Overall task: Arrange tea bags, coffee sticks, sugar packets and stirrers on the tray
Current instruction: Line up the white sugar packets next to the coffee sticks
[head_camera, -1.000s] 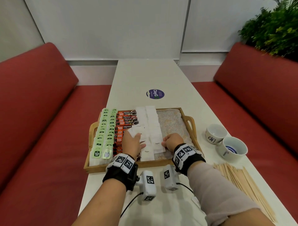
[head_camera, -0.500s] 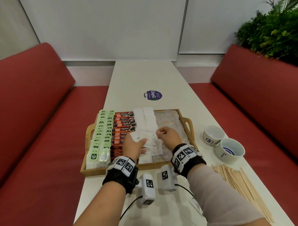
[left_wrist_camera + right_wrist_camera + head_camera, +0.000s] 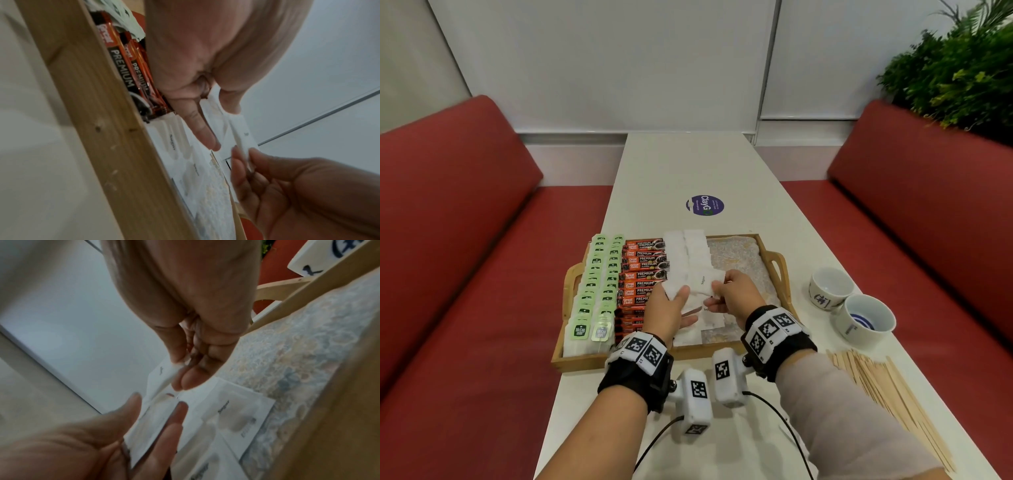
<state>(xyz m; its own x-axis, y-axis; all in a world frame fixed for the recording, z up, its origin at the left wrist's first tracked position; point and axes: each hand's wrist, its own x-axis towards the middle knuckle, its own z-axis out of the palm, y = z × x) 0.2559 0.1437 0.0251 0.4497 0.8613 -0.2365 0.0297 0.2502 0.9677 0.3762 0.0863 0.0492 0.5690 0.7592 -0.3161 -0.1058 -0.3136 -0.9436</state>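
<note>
The tray's (image 3: 674,356) right section (image 3: 739,260) is bare liner. Its right handle (image 3: 779,270) and two cups (image 3: 849,308) flank that side; stirrers (image 3: 887,394) cover the near-right desk (image 3: 698,164).

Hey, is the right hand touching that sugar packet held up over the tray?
Touching. In the right wrist view the right hand pinches the sugar packet between thumb and fingers; the head view shows the same pinch above the tray.

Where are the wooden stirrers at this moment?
In the head view the wooden stirrers lie in a loose pile on the table, off the tray, at the near right, just nearer than the two cups.
</note>
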